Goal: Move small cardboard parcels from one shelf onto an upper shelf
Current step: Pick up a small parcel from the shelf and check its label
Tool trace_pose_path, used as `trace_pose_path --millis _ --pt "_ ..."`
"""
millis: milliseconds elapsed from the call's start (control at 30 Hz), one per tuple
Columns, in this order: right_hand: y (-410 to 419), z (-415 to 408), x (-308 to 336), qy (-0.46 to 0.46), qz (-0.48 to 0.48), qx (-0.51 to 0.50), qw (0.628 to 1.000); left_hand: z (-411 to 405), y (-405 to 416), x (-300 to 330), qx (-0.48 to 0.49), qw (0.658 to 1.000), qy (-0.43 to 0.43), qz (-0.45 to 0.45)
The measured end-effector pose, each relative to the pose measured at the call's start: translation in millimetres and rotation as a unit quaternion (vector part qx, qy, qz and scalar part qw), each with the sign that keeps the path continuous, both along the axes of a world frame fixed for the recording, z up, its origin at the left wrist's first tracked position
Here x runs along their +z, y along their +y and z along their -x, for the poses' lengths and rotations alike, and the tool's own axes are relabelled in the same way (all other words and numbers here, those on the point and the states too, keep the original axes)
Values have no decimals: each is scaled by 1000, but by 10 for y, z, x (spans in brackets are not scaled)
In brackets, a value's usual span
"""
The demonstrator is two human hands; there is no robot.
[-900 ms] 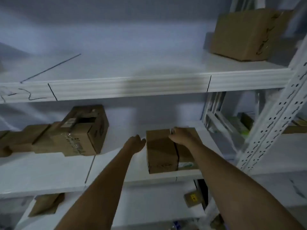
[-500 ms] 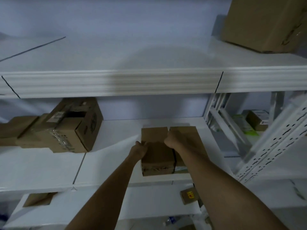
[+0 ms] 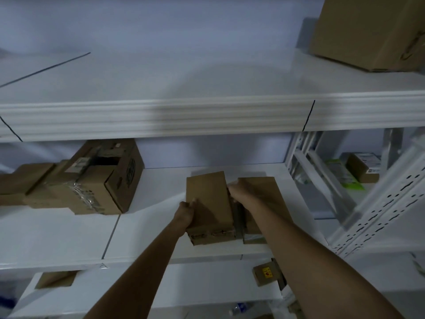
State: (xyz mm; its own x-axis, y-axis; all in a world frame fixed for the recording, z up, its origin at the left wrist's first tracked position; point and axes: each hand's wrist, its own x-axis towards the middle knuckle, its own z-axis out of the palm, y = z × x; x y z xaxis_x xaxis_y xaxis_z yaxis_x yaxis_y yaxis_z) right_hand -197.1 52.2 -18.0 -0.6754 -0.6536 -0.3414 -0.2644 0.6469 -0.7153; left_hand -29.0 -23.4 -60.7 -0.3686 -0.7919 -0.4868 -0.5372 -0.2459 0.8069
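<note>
My hands grip a small parcel [image 3: 208,203] of plain matte brown cardboard, a flat oblong with a strip of tape along its near edge. My left hand [image 3: 185,214] clasps its left side; my right hand [image 3: 240,192] closes on its right edge. It sits on the middle shelf [image 3: 147,231], tilted against a second parcel [image 3: 266,199] of the same cardboard just beside it. Farther left stands a bigger carton [image 3: 96,180], its top torn open and plastic wrap wrinkled on one face. The upper shelf [image 3: 161,84] is smooth white metal with a ribbed front lip, carrying one large box [image 3: 370,31] at its right end. A perforated white upright [image 3: 386,203] frames the right side.
</note>
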Motion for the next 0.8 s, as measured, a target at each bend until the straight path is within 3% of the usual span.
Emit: trace_pose_path --millis 167,300,467,633,800 --pt "-6 87 39 -154 121 -69 978 -311 -181 74 53 989 111 -83" --pt "124 129 -78 -264 142 -100 949 -513 -145 116 63 942 234 -232" --pt "305 107 -94 -423 172 -92 885 -473 -6 82 43 901 312 -299" --pt "339 166 -132 -494 195 -58 845 -295 118 117 30 895 330 -299" --pt "546 -87 122 -544 276 -4 792 -248 193 243 -13 919 289 -267"
